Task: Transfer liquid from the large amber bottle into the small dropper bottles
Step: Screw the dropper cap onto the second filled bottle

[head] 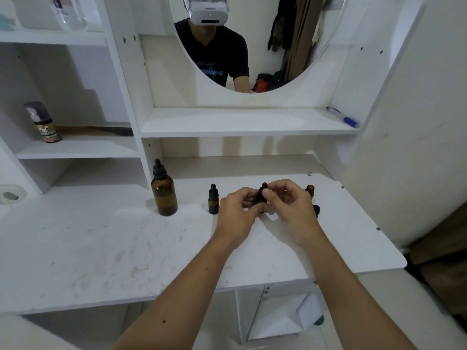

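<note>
Head view: the left hand (236, 210) grips the body of a small dropper bottle (262, 195) near the table's (101, 248) back edge, and the right hand (288, 205) pinches its black cap. The large amber bottle (164, 193) stands capped and upright toward the back left, a second small bottle (213, 200) between it and the hands. An uncapped small bottle (309, 190) stands behind the right hand.

A white worktop (101, 248) is standing under white shelves (247, 122); an oval mirror (278, 46) is hanging at upper centre.
</note>
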Demonstrator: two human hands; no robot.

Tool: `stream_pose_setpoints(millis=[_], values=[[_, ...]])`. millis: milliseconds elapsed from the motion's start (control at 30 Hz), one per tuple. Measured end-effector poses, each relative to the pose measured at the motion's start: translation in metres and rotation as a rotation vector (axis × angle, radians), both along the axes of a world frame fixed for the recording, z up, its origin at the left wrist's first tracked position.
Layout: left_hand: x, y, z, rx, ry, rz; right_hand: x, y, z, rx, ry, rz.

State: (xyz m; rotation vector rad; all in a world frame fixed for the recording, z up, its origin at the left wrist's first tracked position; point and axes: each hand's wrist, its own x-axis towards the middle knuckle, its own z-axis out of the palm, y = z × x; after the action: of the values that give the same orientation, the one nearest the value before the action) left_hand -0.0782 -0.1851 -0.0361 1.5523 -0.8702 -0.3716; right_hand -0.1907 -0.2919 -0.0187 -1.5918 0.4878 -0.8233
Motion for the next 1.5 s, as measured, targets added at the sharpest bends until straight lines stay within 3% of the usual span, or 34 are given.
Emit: stream_pose_setpoints(millis=[467, 633, 1500], values=[[-0.0017, 0.0012, -0.001, -0.003, -0.031, -0.016, -0.0012, -0.0038, -0.0042, -0.085, 0.058, -0.01], [-0.0021, -0.0002, -0.0021, -0.01, -0.03, -0.014, -0.0016, 0.0008, -0.0035, -0.003, 0.043, 0.003], [-0.003, -0.002, -0.0002, 0.03, -0.049, 0.006, 0.0029, -0.0062, -0.0081, -0.157, 0.04, 0.028]])
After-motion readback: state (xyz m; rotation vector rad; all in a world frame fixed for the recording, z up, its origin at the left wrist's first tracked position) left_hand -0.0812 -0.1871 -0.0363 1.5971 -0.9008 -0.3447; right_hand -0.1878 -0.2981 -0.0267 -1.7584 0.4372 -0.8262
